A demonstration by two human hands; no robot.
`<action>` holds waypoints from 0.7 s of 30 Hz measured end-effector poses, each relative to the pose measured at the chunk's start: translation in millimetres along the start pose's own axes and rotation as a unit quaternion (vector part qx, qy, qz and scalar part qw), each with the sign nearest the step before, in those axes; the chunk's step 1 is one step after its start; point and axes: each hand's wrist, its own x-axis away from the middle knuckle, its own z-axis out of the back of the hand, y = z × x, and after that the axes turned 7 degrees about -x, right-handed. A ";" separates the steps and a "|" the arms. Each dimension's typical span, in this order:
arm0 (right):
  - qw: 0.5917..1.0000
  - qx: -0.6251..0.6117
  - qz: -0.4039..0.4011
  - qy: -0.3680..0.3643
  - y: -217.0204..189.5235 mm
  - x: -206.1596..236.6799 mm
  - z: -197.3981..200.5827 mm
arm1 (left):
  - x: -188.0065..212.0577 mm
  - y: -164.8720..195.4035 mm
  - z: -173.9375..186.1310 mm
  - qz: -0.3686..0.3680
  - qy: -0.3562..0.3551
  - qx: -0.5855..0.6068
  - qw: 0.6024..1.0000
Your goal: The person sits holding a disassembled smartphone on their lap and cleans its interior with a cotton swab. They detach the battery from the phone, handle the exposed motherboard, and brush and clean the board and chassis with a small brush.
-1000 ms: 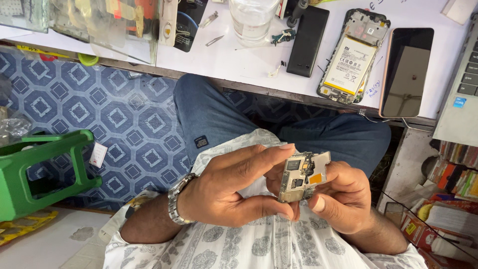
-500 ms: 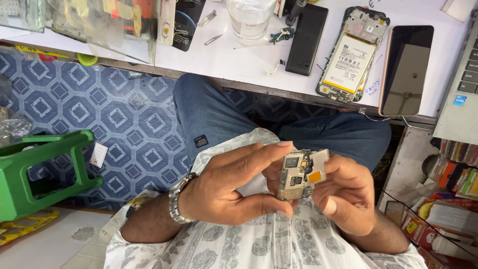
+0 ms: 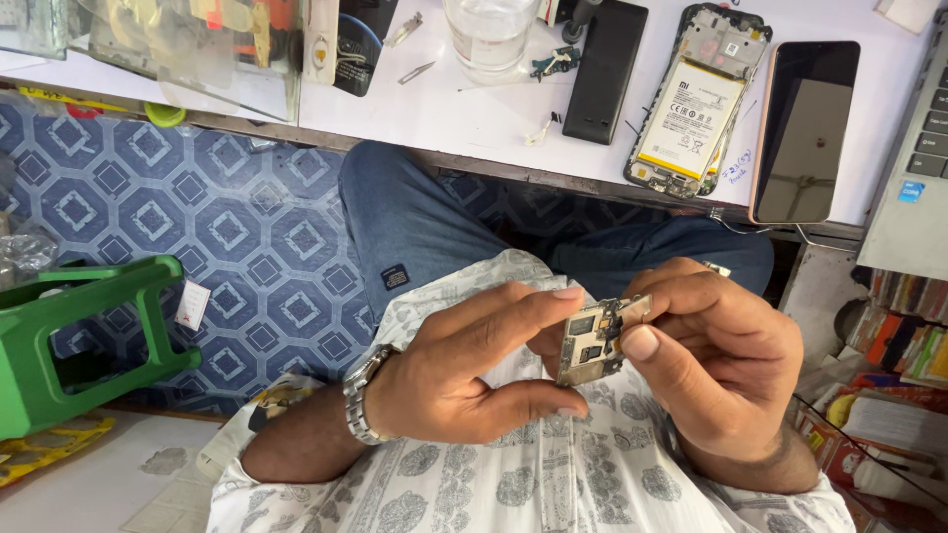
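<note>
Head camera looks steeply down (close) at lap.

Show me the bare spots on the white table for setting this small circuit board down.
Bare white table lies between the clear cup and black phone, down to the near edge. Crowded rightward: opened phone, screen panel, laptop.

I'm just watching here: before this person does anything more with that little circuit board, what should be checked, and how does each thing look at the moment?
1. Circuit board held by both hands: ok, left hand and right hand pinch it.
2. Board over the lap, not the floor: ok.
3. Component side facing the camera: ok.
4. Opened phone lying flat on the white table: ok.
5. Glass jar standing clear of the opened phone: ok.
6. Board free of damage: cannot tell, too small.
</note>
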 end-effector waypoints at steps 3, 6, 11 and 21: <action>1.000 0.012 0.001 0.013 -1.5 -2.6 -3.7 | -0.9 -4.6 -5.5 -0.010 0.021 0.041 0.999; 0.999 0.040 -0.005 0.012 -3.9 -6.1 -5.1 | 1.3 -6.8 -8.0 0.030 0.027 0.141 0.989; 0.995 0.095 0.003 -0.007 -7.3 -14.1 -9.9 | 5.2 -9.6 -13.3 0.107 0.044 0.328 0.938; 0.980 0.194 0.036 -0.033 -10.0 -26.6 -17.3 | 8.4 -22.7 -8.4 0.115 -0.008 0.449 0.886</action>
